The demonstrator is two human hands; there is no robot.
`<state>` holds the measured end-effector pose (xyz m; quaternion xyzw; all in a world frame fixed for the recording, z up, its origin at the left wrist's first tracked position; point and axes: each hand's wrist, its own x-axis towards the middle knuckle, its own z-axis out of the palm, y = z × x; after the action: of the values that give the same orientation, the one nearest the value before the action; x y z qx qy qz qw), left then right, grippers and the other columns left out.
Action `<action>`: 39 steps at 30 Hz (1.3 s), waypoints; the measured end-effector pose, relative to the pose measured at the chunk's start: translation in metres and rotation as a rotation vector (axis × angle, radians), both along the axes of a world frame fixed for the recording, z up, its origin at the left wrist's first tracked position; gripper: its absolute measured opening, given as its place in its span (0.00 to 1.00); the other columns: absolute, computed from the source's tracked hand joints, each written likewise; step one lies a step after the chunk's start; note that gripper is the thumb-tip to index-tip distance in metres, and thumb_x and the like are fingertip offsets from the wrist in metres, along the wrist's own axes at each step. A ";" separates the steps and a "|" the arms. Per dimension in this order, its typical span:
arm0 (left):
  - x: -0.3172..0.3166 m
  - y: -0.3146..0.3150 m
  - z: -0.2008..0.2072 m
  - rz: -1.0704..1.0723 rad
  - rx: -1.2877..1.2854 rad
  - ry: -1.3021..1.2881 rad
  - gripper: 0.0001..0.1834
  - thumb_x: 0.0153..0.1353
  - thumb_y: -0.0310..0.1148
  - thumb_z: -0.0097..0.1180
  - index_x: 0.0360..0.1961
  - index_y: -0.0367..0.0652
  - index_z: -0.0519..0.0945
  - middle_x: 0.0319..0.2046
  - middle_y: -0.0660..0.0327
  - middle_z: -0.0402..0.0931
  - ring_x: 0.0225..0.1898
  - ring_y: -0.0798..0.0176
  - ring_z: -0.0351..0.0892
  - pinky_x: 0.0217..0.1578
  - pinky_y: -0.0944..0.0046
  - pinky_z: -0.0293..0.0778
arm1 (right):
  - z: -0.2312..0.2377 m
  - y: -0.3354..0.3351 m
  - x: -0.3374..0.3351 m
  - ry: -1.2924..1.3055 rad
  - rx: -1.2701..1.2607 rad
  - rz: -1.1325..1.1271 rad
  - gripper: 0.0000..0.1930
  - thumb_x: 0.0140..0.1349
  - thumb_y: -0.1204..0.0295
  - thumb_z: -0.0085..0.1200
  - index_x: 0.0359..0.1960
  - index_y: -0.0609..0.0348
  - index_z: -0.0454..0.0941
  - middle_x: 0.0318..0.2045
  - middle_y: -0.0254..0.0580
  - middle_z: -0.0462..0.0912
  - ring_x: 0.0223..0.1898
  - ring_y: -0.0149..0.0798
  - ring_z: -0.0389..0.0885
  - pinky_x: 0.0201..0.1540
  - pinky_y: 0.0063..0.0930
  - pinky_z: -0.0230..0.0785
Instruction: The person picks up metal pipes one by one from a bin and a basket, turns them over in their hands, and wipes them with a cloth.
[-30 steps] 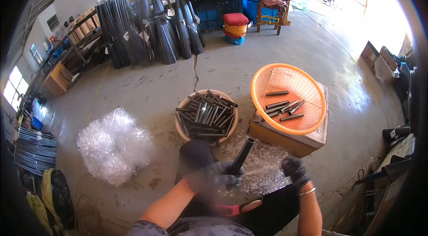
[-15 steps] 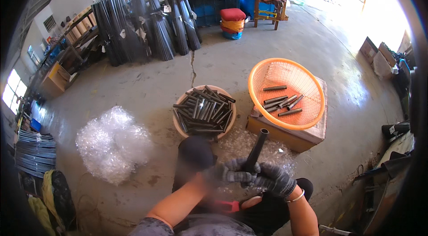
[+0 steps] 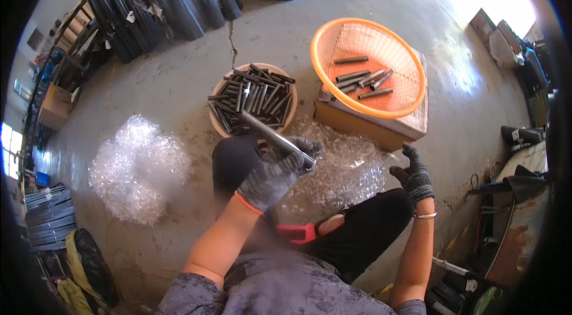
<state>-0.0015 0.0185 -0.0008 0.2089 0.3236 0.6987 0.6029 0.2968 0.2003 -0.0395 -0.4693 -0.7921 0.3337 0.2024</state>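
A grey knitted glove covers each hand. My left hand is closed around a dark tube, which slants from the upper left to the lower right above my knee. The tube's lower-right end shines and shows an opening. Well off to the right, my right hand is empty, thumb and fingers apart. A round tub full of similar dark tubes stands on the floor beyond my left hand. Several more tubes lie in the tilted orange mesh basket.
The basket rests on a cardboard box. Clear plastic scraps cover the floor between my legs, and a heap of clear film lies at left. Bundled long dark tubes stand at the back left. A red stool part shows below me.
Both hands were together on the upright tube. Now my right hand has let go and moved right, while my left hand has tipped the tube over to the left. The view has tilted downward.
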 end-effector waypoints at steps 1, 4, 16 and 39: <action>0.003 0.002 0.000 -0.008 0.000 -0.062 0.17 0.57 0.34 0.55 0.46 0.41 0.73 0.46 0.54 0.73 0.49 0.59 0.73 0.48 0.58 0.72 | 0.012 -0.010 -0.016 0.151 -0.079 0.008 0.39 0.42 0.81 0.65 0.59 0.55 0.60 0.48 0.38 0.71 0.26 0.28 0.72 0.30 0.21 0.68; 0.010 0.003 0.009 -0.008 -0.010 -0.161 0.17 0.57 0.35 0.54 0.47 0.41 0.73 0.46 0.54 0.74 0.48 0.59 0.73 0.48 0.56 0.72 | 0.075 -0.055 -0.071 0.383 -0.290 0.130 0.44 0.40 0.85 0.63 0.62 0.52 0.56 0.53 0.40 0.69 0.26 0.21 0.69 0.31 0.17 0.68; -0.003 -0.006 0.016 0.086 -0.145 0.355 0.19 0.56 0.35 0.57 0.45 0.36 0.73 0.38 0.60 0.75 0.39 0.68 0.74 0.41 0.70 0.70 | 0.020 -0.099 -0.130 0.444 -0.413 0.221 0.06 0.57 0.74 0.52 0.35 0.63 0.76 0.27 0.41 0.77 0.28 0.32 0.73 0.33 0.26 0.67; -0.012 0.000 0.012 0.284 -0.103 0.125 0.17 0.56 0.35 0.57 0.43 0.36 0.74 0.37 0.58 0.76 0.39 0.65 0.74 0.41 0.69 0.70 | 0.016 -0.030 -0.002 0.467 -0.200 -0.502 0.27 0.54 0.79 0.52 0.56 0.55 0.60 0.45 0.39 0.71 0.24 0.26 0.71 0.21 0.19 0.63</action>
<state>-0.0131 0.0188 0.0116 0.1728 0.4222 0.7449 0.4869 0.2944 0.1700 -0.0237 -0.5779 -0.5478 0.4477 0.4068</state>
